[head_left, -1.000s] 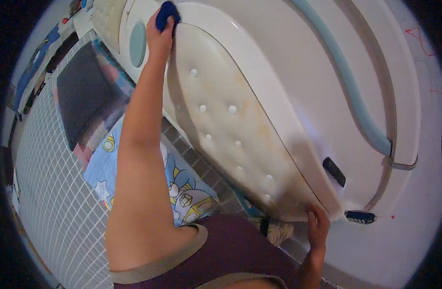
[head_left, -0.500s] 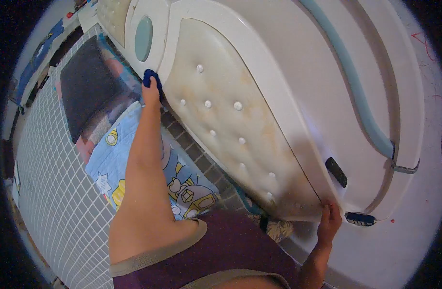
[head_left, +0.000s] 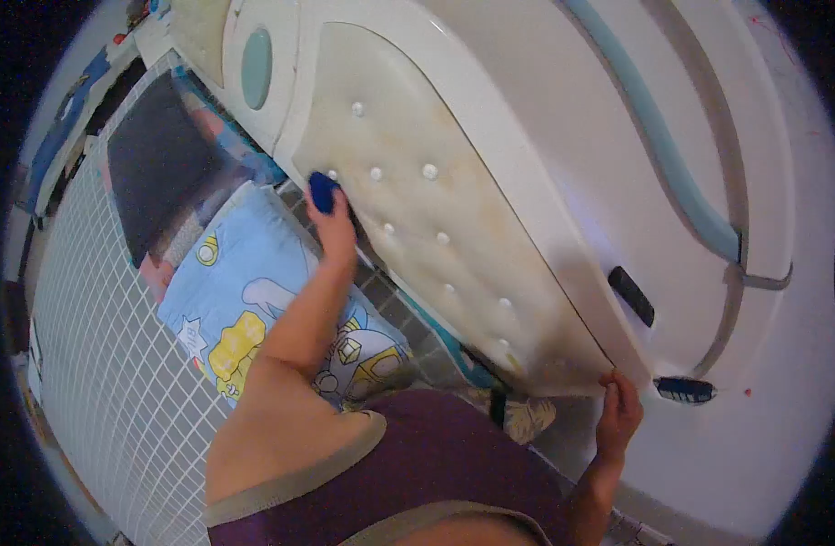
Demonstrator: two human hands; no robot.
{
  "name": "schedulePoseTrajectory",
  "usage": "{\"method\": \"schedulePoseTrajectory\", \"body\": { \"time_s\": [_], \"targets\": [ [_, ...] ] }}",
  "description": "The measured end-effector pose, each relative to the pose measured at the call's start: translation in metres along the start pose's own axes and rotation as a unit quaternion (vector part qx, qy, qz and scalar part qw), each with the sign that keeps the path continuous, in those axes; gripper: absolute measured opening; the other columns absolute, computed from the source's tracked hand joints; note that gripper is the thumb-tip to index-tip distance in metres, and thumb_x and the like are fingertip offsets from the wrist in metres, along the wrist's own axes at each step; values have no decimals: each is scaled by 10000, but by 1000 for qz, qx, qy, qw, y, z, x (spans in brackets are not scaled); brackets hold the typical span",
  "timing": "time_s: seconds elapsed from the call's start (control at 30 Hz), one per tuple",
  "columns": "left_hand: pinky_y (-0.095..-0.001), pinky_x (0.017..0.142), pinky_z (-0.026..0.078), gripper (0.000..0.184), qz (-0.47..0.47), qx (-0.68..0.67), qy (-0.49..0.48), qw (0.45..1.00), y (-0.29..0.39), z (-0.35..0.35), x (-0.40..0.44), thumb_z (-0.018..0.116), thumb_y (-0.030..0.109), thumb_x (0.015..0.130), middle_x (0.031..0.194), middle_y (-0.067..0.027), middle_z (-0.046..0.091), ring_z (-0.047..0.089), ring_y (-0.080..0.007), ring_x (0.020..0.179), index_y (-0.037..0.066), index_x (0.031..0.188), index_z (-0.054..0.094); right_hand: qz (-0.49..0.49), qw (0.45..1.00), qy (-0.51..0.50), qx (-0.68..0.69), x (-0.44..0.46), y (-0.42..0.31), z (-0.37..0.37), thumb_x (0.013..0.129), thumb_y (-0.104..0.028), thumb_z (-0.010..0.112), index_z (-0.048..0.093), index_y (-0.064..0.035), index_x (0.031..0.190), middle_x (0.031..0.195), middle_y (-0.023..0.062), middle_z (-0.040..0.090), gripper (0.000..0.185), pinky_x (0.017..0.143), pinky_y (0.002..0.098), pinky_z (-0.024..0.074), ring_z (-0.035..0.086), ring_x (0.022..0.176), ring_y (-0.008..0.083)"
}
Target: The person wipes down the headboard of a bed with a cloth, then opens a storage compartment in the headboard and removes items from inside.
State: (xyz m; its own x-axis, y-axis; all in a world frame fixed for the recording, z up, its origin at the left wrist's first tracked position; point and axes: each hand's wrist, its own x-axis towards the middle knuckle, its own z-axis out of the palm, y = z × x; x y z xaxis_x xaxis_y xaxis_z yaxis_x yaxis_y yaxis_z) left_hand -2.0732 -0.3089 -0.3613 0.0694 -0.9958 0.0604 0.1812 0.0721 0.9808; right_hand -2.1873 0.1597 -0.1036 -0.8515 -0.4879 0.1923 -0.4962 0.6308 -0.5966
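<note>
A dark blue cloth (head_left: pixel 323 192) is bunched in my left hand (head_left: pixel 332 218), whose fingers are closed round it. That hand is at the lower left edge of the cream tufted panel (head_left: pixel 408 155), beside one of its white buttons. The panel belongs to a large white headboard (head_left: pixel 518 155) and carries yellowish stains. My right hand (head_left: pixel 620 409) is at the headboard's near right end, its bent fingers closed on the edge there. Its thumb is hard to make out.
A blue cartoon-print pillow (head_left: pixel 226 282) and a dark grey pillow (head_left: pixel 158 164) lie on the grid-patterned sheet (head_left: pixel 90 318). A black remote-like object (head_left: pixel 631 296) sits on the headboard ledge. A dark device (head_left: pixel 686 390) is by the headboard's end.
My left hand has moved with the blue cloth down and to the right, from the oval-inset divider to the tufted panel's edge. My right hand stays at the headboard's end.
</note>
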Motion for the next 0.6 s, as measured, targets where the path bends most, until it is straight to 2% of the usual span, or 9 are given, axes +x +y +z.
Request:
{"method": "schedulePoseTrajectory", "body": {
  "time_s": [0.07, 0.13, 0.2, 0.27, 0.3, 0.33, 0.43, 0.47, 0.6],
  "targets": [
    [-343, 917, 398, 565, 39, -3, 36, 999, 6, 1, 58, 626, 248, 852, 1157, -178, 539, 521, -268, 1037, -17, 1294, 395, 9, 1000, -6, 1, -7, -1, -13, 882, -28, 487, 596, 10, 1027, 932, 101, 635, 186, 804, 290, 463, 600, 872, 177],
    [-343, 886, 418, 564, -89, -20, 30, 995, 4, -10, 113, 636, 255, 847, 1180, -136, 544, 524, -251, 1040, 20, 1301, 397, 13, 1000, 1, 18, -11, 6, -18, 883, -26, 482, 597, 8, 1029, 935, 99, 634, 188, 805, 287, 464, 600, 873, 173],
    [-336, 885, 417, 556, -112, -78, -20, 990, 6, -13, 128, 640, 268, 846, 1174, -119, 551, 529, -242, 1027, 31, 1290, 404, 20, 999, 20, 44, -18, 20, -16, 884, -23, 476, 599, 5, 1024, 926, 90, 633, 188, 805, 281, 463, 596, 868, 164],
    [-328, 885, 415, 537, -94, 60, 29, 993, 35, -11, 89, 637, 269, 850, 1165, -117, 551, 532, -243, 1012, 16, 1269, 415, 43, 996, 17, 80, -23, 24, -10, 881, -26, 483, 602, 0, 1009, 916, 83, 629, 177, 802, 276, 459, 592, 860, 158],
    [-339, 894, 408, 547, -84, -24, 31, 996, 10, -12, 72, 634, 267, 854, 1144, -126, 558, 532, -254, 1009, 5, 1275, 403, 55, 994, 17, 97, -24, 25, -6, 879, -27, 486, 603, -2, 1001, 910, 79, 627, 172, 801, 273, 457, 590, 857, 155],
    [-349, 930, 384, 576, -92, 21, -32, 995, 65, -7, 17, 621, 261, 862, 1190, -155, 519, 501, -267, 1072, -5, 1306, 367, 48, 995, 1, 88, -23, 22, -1, 876, -27, 487, 603, -2, 995, 905, 77, 625, 168, 797, 271, 455, 588, 852, 153],
    [-343, 1004, 319, 671, -48, 61, -40, 996, 25, -5, -82, 614, 203, 857, 1348, -173, 360, 406, -269, 1195, 8, 1386, 250, 32, 996, -53, 56, -26, 12, 7, 867, -59, 505, 608, -6, 981, 903, 88, 627, 163, 788, 291, 456, 590, 843, 179],
    [-343, 1009, 313, 678, -63, -36, -48, 996, 12, -4, -95, 618, 193, 852, 1362, -175, 344, 393, -266, 1207, 12, 1389, 245, 25, 997, -64, 45, -27, 12, 9, 864, -92, 519, 615, -9, 978, 910, 104, 633, 170, 787, 315, 461, 596, 843, 208],
    [-345, 997, 329, 664, -77, -34, 41, 996, 0, 7, -44, 622, 215, 859, 1302, -161, 432, 435, -264, 1168, 39, 1387, 260, 14, 999, -44, 1, -35, 17, -3, 871, -141, 525, 621, -13, 991, 929, 119, 640, 201, 793, 339, 465, 603, 856, 231]
  ]
}}
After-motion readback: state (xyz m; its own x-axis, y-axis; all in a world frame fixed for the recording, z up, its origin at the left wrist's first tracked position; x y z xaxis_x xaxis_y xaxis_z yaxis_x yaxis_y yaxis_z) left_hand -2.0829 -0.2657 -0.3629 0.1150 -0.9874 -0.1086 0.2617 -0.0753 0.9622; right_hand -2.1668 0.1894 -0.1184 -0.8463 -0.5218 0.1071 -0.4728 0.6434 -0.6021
